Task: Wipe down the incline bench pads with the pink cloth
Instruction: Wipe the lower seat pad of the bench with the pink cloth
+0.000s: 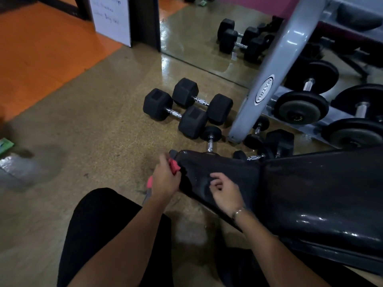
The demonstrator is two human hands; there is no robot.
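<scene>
We see the left hand [165,183] curled tight round the pink cloth [174,166], pressing it against the narrow end of the seat pad [223,164]. A bit of pink pokes out below the hand. The right hand [226,192] rests on that same pad, fingers loosely bent, gripping nothing, with a bracelet [238,212] at the wrist. The glossy back pad [323,195] adjoins the seat pad on the right. Beyond the bench we spot hex dumbbells [186,108] on the floor [93,125], just beside a grey rack [277,75].
</scene>
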